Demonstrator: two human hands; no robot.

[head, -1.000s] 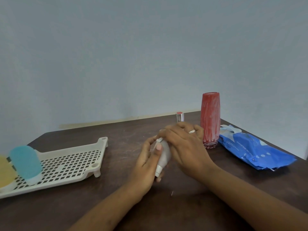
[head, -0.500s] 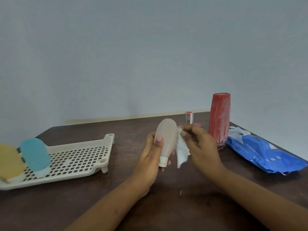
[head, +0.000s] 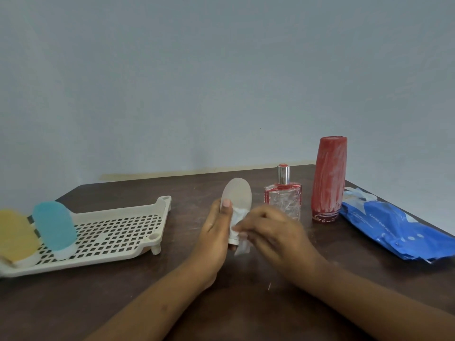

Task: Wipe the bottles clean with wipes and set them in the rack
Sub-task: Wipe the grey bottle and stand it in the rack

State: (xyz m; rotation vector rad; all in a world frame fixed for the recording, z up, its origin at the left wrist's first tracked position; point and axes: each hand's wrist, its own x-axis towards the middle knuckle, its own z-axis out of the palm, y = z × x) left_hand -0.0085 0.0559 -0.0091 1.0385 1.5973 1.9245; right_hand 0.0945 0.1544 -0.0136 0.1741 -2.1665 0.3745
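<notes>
Yellow bottle (head: pixel 14 237) and blue bottle (head: pixel 54 226) stand in the cream rack (head: pixel 163 205) at the worktop's left edge. Mid-worktop, the grip of the left hand (head: pixel 216 232) holds the beige bottle (head: pixel 237 195) cap down; the grip of the right hand (head: pixel 273 227) pinches a wipe (head: pixel 237 216) against it. This is the wiping step; next comes probably a careful carry to the rack.

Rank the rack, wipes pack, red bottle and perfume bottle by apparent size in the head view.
1. rack
2. wipes pack
3. red bottle
4. perfume bottle
The pack lies nearer the camera than both bottles, so that lead is unsure.
</notes>
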